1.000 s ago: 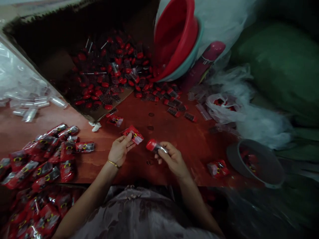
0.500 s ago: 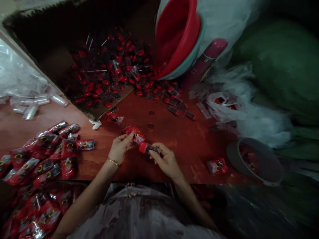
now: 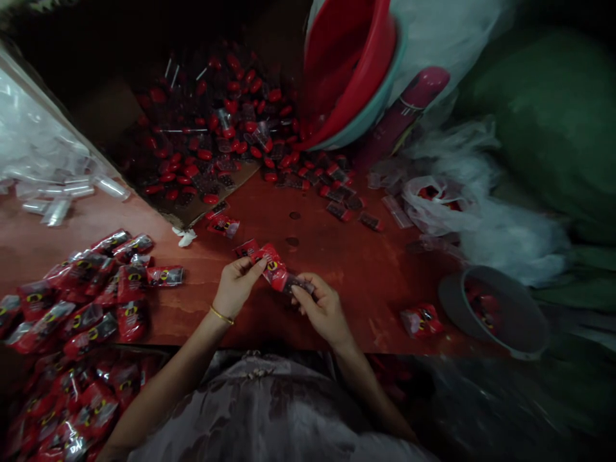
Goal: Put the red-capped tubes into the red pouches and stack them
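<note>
My left hand (image 3: 234, 287), with a gold bangle at its wrist, pinches a red printed wrapper (image 3: 272, 264) between thumb and fingers. Closed on a small dark see-through bottle (image 3: 299, 283) is my right hand (image 3: 323, 312). The bottle's capped end meets the wrapper and looks covered by it; how far in it sits I cannot tell. Another red piece of wrapper (image 3: 246, 248) shows just beyond my left fingers. A red wrapped packet (image 3: 222, 225) lies farther back, near the box corner.
A cardboard box (image 3: 158, 215) on its side spills red-capped bottles (image 3: 226, 128). Wrapped bottles (image 3: 96, 276) are heaped at left, clear tubes (image 3: 58, 196) behind them. Basins (image 3: 356, 83), a pink flask (image 3: 409, 106), plastic bags (image 3: 500, 224) and a grey tub (image 3: 452, 298) stand right.
The bottle's red cap, bare before, is now met and covered by the wrapper. My left hand has shifted slightly right, bringing the wrapper against the bottle.
</note>
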Demonstrator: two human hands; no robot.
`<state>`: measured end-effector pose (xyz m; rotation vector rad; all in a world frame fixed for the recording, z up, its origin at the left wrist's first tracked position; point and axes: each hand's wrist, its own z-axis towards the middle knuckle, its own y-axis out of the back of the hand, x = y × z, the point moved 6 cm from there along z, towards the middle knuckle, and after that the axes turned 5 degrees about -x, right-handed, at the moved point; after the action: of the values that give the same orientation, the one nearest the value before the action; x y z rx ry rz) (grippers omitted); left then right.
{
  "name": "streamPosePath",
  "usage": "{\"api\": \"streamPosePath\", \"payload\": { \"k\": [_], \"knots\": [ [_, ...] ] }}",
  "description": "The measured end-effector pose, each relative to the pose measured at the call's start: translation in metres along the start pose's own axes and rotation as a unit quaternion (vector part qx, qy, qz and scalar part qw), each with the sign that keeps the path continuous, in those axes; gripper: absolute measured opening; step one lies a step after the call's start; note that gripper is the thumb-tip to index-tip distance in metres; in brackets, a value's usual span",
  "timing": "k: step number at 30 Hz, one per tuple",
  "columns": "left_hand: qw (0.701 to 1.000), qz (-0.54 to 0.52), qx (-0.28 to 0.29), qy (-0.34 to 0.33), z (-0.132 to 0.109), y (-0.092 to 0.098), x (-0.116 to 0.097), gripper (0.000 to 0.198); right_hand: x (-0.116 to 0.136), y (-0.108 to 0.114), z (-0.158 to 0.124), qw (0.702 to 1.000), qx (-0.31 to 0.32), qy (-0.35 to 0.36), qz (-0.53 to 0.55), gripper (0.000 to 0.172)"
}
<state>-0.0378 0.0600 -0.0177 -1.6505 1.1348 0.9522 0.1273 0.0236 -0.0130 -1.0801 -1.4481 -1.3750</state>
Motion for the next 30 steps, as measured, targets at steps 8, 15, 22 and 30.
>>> {"api": "streamPosePath", "payload": {
  "k": [8,15,22,30],
  "knots": [
    [0.998,-0.060,0.000,0.036,-0.009,-0.015,0.013,0.030,-0.003,-0.007,-0.001,0.994,-0.048,-0.039,0.092,0.023],
    [0.994,-0.090,-0.030,0.053,-0.013,-0.018,0.028,0.032,-0.006,-0.023,0.000,0.992,-0.053,-0.043,0.106,0.025],
    [0.987,-0.135,-0.028,0.078,-0.009,-0.019,0.023,0.035,0.001,-0.024,0.006,0.999,-0.042,0.021,0.028,0.020],
    [0.990,-0.116,0.001,0.085,-0.005,-0.025,0.028,0.029,0.001,-0.025,0.010,0.995,-0.077,0.047,-0.039,0.017]
  ]
}}
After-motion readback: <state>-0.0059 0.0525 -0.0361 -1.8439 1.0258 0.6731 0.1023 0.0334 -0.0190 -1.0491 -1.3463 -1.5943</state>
